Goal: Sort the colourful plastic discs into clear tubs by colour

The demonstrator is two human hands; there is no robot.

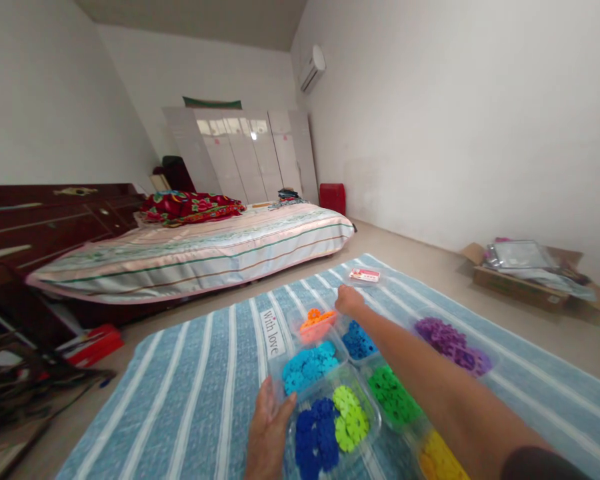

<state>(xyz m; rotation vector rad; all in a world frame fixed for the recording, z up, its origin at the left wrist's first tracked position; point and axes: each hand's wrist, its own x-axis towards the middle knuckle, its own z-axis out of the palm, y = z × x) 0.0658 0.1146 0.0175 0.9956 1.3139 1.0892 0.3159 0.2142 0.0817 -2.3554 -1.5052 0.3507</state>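
My left hand [269, 430] is at the near left, thumb and fingers closed on the edge of a clear plastic container of light blue snowflake discs [310, 367]. Just in front of it, another clear container holds navy discs [317, 437] and lime green discs [350, 419]. My right arm reaches across the containers. My right hand [350, 301] is closed at the far side, beside the orange discs [317, 325] and behind the blue discs [359, 340]; what its fingers grip is hidden. Green discs [393, 395] and yellow discs [440, 457] lie partly under my forearm.
Purple discs [450, 347] in a clear container stand right of my arm. On the striped cloth [195, 387] lie a "With love" label [273, 332] and a clear lid or box with a red-and-white card [365, 275]. Beyond are a bed [220, 257] and a cardboard box [520, 287].
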